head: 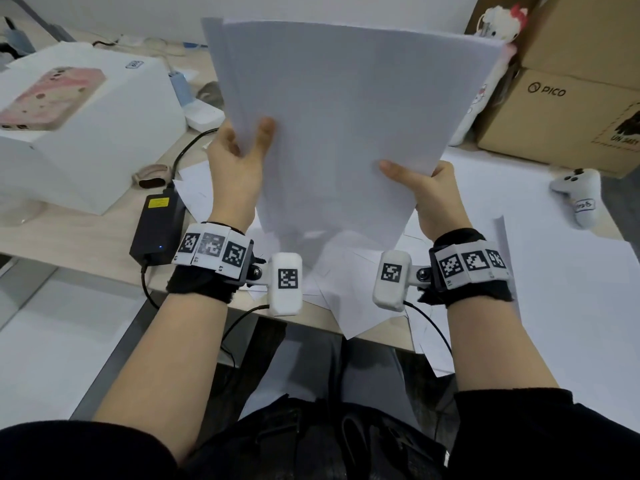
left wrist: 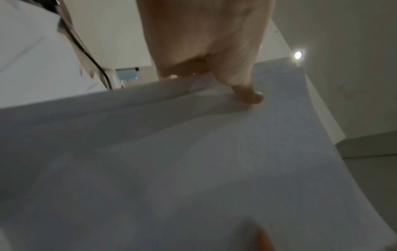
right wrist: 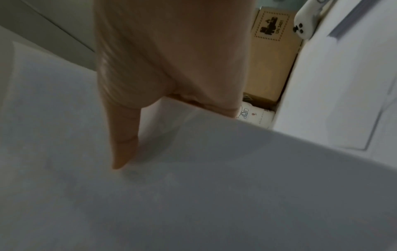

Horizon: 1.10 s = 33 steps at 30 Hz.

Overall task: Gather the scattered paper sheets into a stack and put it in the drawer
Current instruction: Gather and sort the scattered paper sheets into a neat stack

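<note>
We are losing both hands' fingers behind the paper stack point(head: 332, 126) — the desk point(head: 86, 233) behind it is being hidden too.

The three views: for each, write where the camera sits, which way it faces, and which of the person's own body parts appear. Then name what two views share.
Head: on the head, facing forward and down at the paper stack; both forearms, left hand, right hand.
Left wrist: along the left hand, whose thumb presses the stack.
Right wrist: along the right hand, thumb on the stack.
Shared: head and right wrist both show the white controller and cardboard box.
</note>
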### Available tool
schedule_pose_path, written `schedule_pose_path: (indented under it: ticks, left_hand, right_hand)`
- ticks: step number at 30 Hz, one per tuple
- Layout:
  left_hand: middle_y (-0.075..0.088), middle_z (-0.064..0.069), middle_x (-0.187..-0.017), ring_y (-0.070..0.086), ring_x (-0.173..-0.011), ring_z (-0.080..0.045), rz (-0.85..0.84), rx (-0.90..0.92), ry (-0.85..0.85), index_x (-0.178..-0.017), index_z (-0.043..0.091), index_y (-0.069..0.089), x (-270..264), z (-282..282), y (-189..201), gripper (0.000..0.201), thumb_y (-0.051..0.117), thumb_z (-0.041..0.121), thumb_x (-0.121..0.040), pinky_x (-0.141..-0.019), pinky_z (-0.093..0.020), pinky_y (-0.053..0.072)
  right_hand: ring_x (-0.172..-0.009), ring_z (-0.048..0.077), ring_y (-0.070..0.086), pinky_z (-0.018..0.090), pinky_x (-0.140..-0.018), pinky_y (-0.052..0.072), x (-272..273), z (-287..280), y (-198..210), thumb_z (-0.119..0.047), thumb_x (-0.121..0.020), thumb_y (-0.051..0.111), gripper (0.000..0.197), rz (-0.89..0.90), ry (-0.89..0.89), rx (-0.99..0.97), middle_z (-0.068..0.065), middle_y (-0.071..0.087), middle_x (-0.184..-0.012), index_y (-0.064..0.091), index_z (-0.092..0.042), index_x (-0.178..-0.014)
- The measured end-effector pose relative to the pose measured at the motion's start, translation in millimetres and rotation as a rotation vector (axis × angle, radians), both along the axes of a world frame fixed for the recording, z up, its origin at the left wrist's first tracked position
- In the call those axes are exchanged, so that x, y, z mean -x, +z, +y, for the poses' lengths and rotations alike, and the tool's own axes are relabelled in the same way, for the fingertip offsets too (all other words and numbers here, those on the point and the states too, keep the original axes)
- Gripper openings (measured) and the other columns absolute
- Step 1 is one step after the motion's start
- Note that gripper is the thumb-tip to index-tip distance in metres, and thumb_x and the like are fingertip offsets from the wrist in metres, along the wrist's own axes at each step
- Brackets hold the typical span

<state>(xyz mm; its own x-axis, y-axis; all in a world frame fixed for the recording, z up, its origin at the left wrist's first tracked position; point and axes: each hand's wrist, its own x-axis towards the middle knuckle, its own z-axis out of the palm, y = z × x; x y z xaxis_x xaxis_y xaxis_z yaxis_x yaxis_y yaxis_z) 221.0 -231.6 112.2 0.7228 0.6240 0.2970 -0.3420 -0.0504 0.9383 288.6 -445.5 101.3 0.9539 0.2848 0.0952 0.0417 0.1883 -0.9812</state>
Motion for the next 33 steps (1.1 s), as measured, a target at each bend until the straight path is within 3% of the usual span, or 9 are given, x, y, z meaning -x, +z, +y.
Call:
schedule_pose_path:
  ticks: [3, 6, 10, 15, 20, 24, 28, 30, 33]
  left_hand:
    - [0.066, -0.004, -0.117, 0.063, -0.110, -0.011, -0.013, -0.057, -0.075, -0.119, 0.008, 0.055, -5, -8, 2, 0.034, 0.058, 0.029, -0.092, -0.094, -0.026, 0.050]
    - [0.059, -0.004, -0.125, 0.058, -0.115, -0.009, -0.030, -0.065, -0.077, -0.125, 0.007, 0.045, -7, -6, 2, 0.032, 0.051, 0.024, -0.098, -0.099, -0.023, 0.046]
    - [0.058, -0.001, -0.131, 0.056, -0.119, -0.006, 0.068, -0.029, -0.103, -0.134, 0.006, 0.044, -8, -4, -3, 0.042, 0.045, 0.031, -0.101, -0.101, -0.023, 0.046]
    - [0.067, -0.003, -0.118, 0.064, -0.108, -0.009, 0.051, -0.013, -0.128, -0.124, 0.003, 0.056, -5, -10, 1, 0.040, 0.041, 0.032, -0.102, -0.088, -0.023, 0.052]
    - [0.063, -0.004, -0.089, 0.059, -0.081, -0.011, 0.021, 0.014, -0.101, -0.096, 0.003, 0.057, -5, -7, -2, 0.035, 0.044, 0.035, -0.100, -0.074, -0.021, 0.047]
    - [0.069, 0.000, -0.109, 0.066, -0.098, -0.008, 0.099, 0.075, -0.114, -0.113, 0.007, 0.060, -2, -13, -26, 0.032, 0.045, 0.032, -0.100, -0.082, -0.020, 0.051]
    - [0.069, -0.002, -0.107, 0.065, -0.090, -0.001, 0.117, 0.050, -0.079, -0.113, 0.007, 0.062, -4, -16, -30, 0.030, 0.049, 0.030, -0.100, -0.080, -0.018, 0.051]
    - [0.068, 0.004, -0.100, 0.064, -0.091, -0.005, 0.092, 0.043, -0.063, -0.109, 0.013, 0.063, -8, -15, -25, 0.028, 0.052, 0.036, -0.097, -0.088, -0.028, 0.053]
    - [0.063, 0.003, -0.099, 0.058, -0.093, -0.013, 0.075, 0.027, -0.057, -0.102, 0.021, 0.066, -13, -13, -21, 0.034, 0.056, 0.051, -0.088, -0.097, -0.038, 0.048]
  right_hand:
    - [-0.091, 0.020, 0.069, 0.029, -0.078, 0.054, 2, 7, 4, -0.002, -0.075, 0.076, 0.024, -0.020, -0.020, -0.022, 0.008, 0.071, -0.099, 0.069, -0.006, -0.097]
    - [-0.088, 0.020, 0.069, 0.029, -0.076, 0.054, -1, 3, 6, -0.001, -0.076, 0.074, 0.019, -0.024, -0.025, -0.009, 0.008, 0.072, -0.095, 0.069, -0.005, -0.094]
    - [-0.090, 0.021, 0.069, 0.031, -0.079, 0.053, -3, 0, 2, -0.004, -0.074, 0.076, 0.023, 0.003, -0.014, 0.022, 0.007, 0.073, -0.096, 0.069, -0.004, -0.097]
    - [-0.097, 0.025, 0.068, 0.035, -0.086, 0.055, 2, 6, 10, -0.007, -0.068, 0.079, 0.040, -0.050, -0.044, 0.011, 0.014, 0.070, -0.106, 0.067, -0.001, -0.105]
    - [-0.100, 0.027, 0.067, 0.038, -0.089, 0.054, 1, 1, 9, -0.005, -0.068, 0.079, 0.044, -0.034, -0.030, 0.019, 0.016, 0.069, -0.108, 0.066, 0.003, -0.109]
    - [-0.096, 0.024, 0.068, 0.036, -0.089, 0.053, 4, 3, -10, -0.011, -0.062, 0.079, 0.040, 0.028, -0.018, 0.107, 0.012, 0.071, -0.104, 0.069, -0.004, -0.101]
    - [-0.095, 0.019, 0.068, 0.031, -0.087, 0.053, 3, 7, -12, -0.006, -0.069, 0.079, 0.039, 0.028, -0.036, 0.116, 0.009, 0.071, -0.103, 0.067, -0.004, -0.106]
    - [-0.087, 0.013, 0.069, 0.026, -0.079, 0.054, 0, 8, -8, -0.001, -0.075, 0.075, 0.027, 0.036, -0.068, 0.090, 0.004, 0.071, -0.096, 0.067, -0.007, -0.100]
    - [-0.090, 0.018, 0.069, 0.029, -0.082, 0.056, -5, 6, -4, -0.001, -0.077, 0.074, 0.026, 0.058, -0.095, 0.037, 0.009, 0.071, -0.100, 0.066, -0.003, -0.102]
